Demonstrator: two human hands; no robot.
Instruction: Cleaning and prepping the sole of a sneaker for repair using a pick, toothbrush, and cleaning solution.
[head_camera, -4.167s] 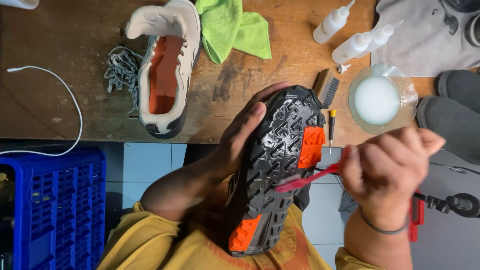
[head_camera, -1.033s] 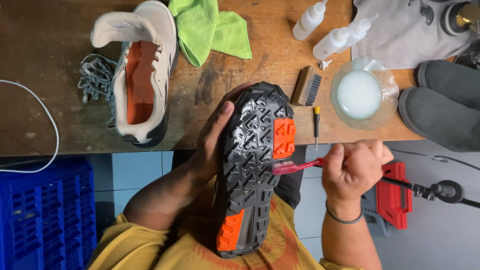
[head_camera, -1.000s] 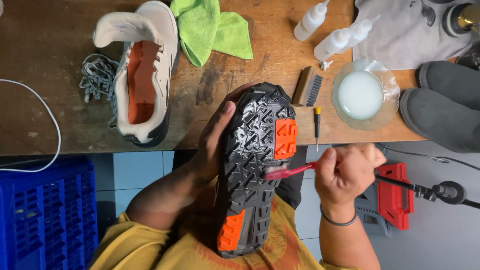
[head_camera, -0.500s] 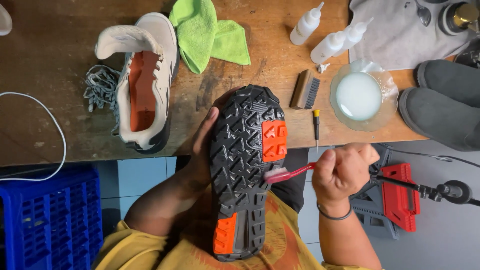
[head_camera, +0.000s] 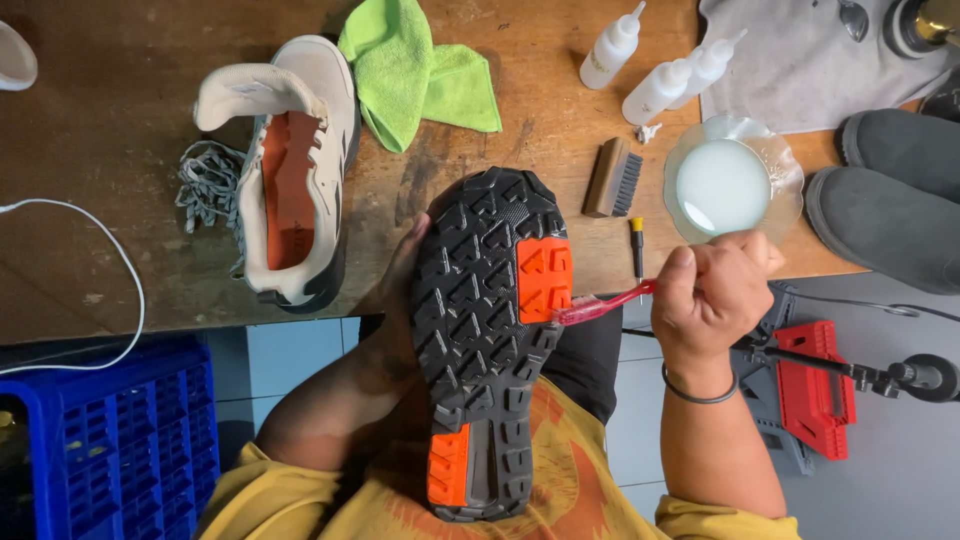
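The left hand (head_camera: 400, 285) cups a shoe (head_camera: 490, 340) from underneath, fingers wrapped round its far side so the black and orange sole faces up at the camera; that grip seems meant to keep the tread steady and exposed. The shoe is held off the bench (head_camera: 120, 150), over the person's lap just past the bench's near edge. Its long axis runs from the bench back towards the body, with one rounded end overlapping the near edge and the other end low against the yellow shirt.

The right hand (head_camera: 715, 300) is clenched in a fist round the handle of a red toothbrush (head_camera: 600, 303), whose head lies across the sole's right edge beside the upper orange patch, at right angles to the shoe's length. The bristles appear to touch the tread there.

On the bench, a bowl (head_camera: 730, 185) of milky liquid sits at the near edge just above the right hand, within easy dipping reach. Beside it lie a small brush (head_camera: 612, 178) and a screwdriver (head_camera: 636, 248). A second shoe (head_camera: 295, 170), unlaced, lies to the left, with a green cloth (head_camera: 410, 70) at the far edge.
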